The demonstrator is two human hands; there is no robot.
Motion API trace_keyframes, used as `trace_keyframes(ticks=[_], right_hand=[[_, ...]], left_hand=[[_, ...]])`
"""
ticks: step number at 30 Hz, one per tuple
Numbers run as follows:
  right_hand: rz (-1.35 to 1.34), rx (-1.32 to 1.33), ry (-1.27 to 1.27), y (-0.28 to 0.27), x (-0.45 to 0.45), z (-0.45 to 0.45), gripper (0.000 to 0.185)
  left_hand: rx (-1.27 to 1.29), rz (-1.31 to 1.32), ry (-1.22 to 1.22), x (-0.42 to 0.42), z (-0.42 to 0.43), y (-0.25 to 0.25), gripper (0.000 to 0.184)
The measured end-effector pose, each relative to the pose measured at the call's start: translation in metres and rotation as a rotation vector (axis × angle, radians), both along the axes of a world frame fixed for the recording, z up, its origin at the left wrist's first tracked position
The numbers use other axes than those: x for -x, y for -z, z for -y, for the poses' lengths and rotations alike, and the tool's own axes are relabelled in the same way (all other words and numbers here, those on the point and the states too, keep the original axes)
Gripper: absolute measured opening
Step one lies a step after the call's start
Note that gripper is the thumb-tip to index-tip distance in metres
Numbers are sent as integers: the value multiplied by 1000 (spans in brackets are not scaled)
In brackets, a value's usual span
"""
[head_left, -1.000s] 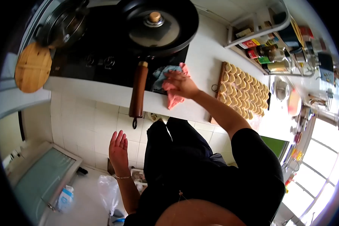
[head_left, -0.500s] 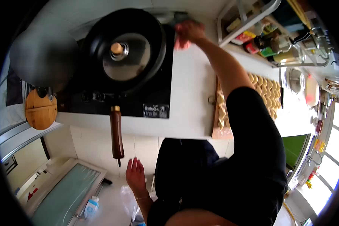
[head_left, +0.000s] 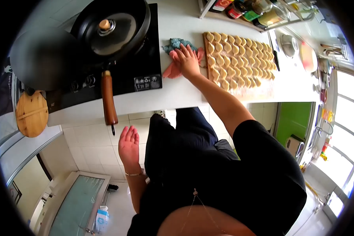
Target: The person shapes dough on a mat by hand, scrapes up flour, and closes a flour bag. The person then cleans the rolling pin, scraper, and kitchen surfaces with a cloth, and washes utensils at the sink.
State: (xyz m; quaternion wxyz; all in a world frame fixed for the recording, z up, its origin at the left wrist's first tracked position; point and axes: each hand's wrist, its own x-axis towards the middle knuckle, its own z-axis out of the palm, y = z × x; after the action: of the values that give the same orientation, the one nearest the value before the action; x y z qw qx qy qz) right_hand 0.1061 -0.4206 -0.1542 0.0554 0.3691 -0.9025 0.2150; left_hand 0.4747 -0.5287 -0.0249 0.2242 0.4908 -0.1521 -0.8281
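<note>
My right hand [head_left: 188, 62] presses down on a pink cloth [head_left: 172, 70] and a blue-green cloth [head_left: 177, 43], bunched together on the white counter [head_left: 185, 92] between the stove and the dumpling board. Its fingers lie over the cloths. My left hand [head_left: 129, 147] hangs in the air below the counter edge, empty, with the fingers stretched. Rows of dumplings [head_left: 240, 59] fill a wooden board to the right of my right hand. A black pan [head_left: 142, 23] with a glass lid [head_left: 120, 33] stands on the black stove [head_left: 153, 59], its wooden handle [head_left: 108, 98] pointing towards me.
A rack with bottles [head_left: 259, 11] stands behind the board. Further right are a metal bowl [head_left: 289, 45] and a knife [head_left: 276, 61]. At the left are a round wooden board [head_left: 32, 114] and a blurred dark round shape [head_left: 45, 59]. The pan handle overhangs the counter edge.
My right hand has moved the cloths from the stove's front corner to the back of the counter, then forward to the middle. My left hand stays raised and empty. The view has shifted.
</note>
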Motion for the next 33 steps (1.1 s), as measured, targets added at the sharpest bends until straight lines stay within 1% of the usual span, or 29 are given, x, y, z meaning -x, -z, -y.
trace_keyframes(ticks=[2,4,5,6,8,10,12,14,16,18,20,21,22,24,25,26,27,28,30,31,32,33], right_hand=[[32,-23,11,-6,-42,-19,43],[65,36,21,-12,-76,-33,45],[91,-3,36,-21,-94,-39,45],[115,16,27,-22,-111,-45,45],[114,21,-8,-26,-143,-53,45],[8,16,-89,-23,-174,-46,42],[-18,-53,-180,-26,-205,-15,38],[-14,-103,-350,-25,-228,30,38],[-123,-129,-518,-24,-243,75,46],[-29,-370,-618,-37,-251,111,57],[103,-410,-693,-51,-247,114,64],[90,-186,-692,-32,-245,109,69],[95,-191,-656,-14,-241,94,69],[85,-80,-645,-14,-222,47,56],[-87,-28,-536,-4,-215,24,44],[-33,62,-488,1,-207,0,39],[-1,120,-429,1,-199,-27,41],[-24,65,-360,-2,-191,-56,39],[38,114,-212,-24,-183,-110,35],[150,126,-134,-30,-182,-130,35],[261,141,-54,-35,-183,-147,35],[278,205,11,-79,-187,-156,45]], left_hand=[[57,-77,109,-14,10,-1,38],[70,-86,110,-26,19,-2,38],[72,-99,113,-33,23,-2,38],[74,-114,116,-41,25,-2,38],[92,-97,113,-57,27,-4,38],[92,-92,102,-72,28,1,38],[102,-61,98,-89,25,6,35],[44,-36,51,-103,23,13,33],[28,-16,50,-111,18,6,33],[51,8,9,-116,13,2,33],[44,20,26,-116,12,-1,34],[54,23,27,-114,11,-2,34],[60,22,33,-112,10,-2,35],[62,2,108,-104,12,6,35],[52,-11,133,-95,12,8,35],[45,-25,155,-85,11,9,35],[52,-21,207,-72,9,8,36],[58,-30,224,-59,6,8,36],[93,-135,376,-30,-3,10,36],[119,-132,461,-15,-10,15,37],[124,-151,489,3,-23,16,37],[134,-83,572,22,-42,16,38]])
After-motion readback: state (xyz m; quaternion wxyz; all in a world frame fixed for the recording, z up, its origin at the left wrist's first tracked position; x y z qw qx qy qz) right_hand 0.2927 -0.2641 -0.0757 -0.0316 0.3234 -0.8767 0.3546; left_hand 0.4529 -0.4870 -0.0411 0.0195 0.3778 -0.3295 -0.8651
